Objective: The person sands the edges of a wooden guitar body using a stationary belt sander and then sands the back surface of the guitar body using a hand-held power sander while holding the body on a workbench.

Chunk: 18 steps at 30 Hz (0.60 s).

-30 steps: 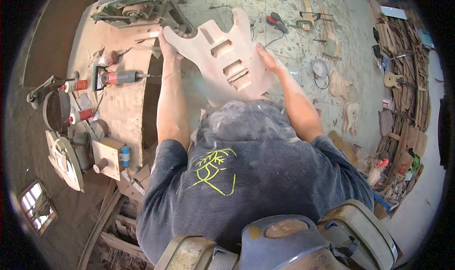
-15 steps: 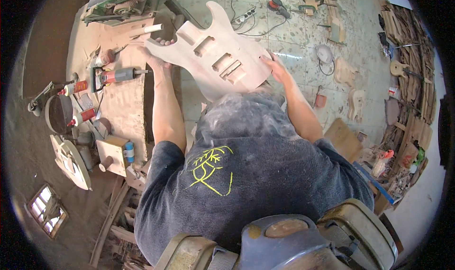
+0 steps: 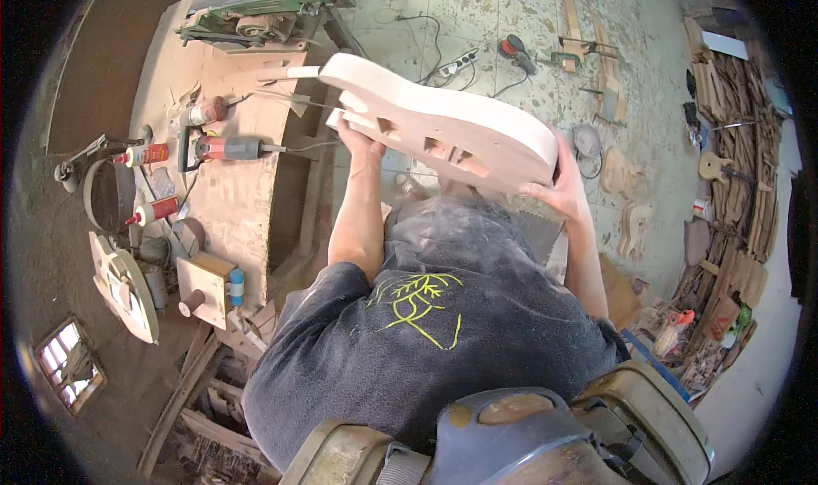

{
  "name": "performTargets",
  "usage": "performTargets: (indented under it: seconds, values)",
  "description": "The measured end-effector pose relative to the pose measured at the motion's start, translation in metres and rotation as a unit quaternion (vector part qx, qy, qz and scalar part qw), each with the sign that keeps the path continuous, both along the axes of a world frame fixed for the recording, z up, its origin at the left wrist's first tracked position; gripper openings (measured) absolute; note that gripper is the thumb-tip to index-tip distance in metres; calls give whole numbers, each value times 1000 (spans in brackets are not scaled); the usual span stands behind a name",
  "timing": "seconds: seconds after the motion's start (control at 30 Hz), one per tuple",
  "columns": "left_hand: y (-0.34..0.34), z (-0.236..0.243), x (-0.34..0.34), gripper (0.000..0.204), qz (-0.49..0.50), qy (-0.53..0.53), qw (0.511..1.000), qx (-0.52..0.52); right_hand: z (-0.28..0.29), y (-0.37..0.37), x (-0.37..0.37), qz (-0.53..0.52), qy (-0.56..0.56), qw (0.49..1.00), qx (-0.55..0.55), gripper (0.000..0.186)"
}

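Observation:
An unfinished pale wooden guitar body [image 3: 508,134] with routed cavities is held out in front of me, tilted so its curved side edge shows along the top. My left hand [image 3: 358,140] grips its left end by the horn, with the fingers partly hidden. At the rounded right end, my right hand [image 3: 554,183] is wrapped on it, thumb near the lower edge. Below the body is my dusty dark shirt [image 3: 430,264], and at the bottom of the view sits a respirator [image 3: 503,434].
At left, a wooden bench [image 3: 256,195] carries a power tool [image 3: 230,147], glue bottles [image 3: 152,154] and scraps, beside a green sanding machine [image 3: 256,21]. On the floor lie an orange sander [image 3: 517,51], a power strip [image 3: 456,66] and clamped boards [image 3: 571,38]. Stacked wood [image 3: 737,204] lines the right.
The guitar body has turned from showing its broad face to a steep edge-on tilt. Both hands have swung rightward, and my right hand has moved lower around the end.

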<state>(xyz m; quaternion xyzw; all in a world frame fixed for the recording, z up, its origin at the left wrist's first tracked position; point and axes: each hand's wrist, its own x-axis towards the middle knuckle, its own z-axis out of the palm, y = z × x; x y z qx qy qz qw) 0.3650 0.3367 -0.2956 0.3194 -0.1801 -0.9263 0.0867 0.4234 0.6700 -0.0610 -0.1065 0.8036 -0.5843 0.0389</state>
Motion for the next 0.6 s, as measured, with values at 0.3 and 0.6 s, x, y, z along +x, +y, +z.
performTargets:
  seconds: [0.3,0.6]
  values:
    - [62,10,-36,64,-141,-90,984,57,19,15,-17,-33,-71,988,131,68]
    - [57,38,-80,41,-123,25,915,-383,33,20,-137,47,23,976,209,59]
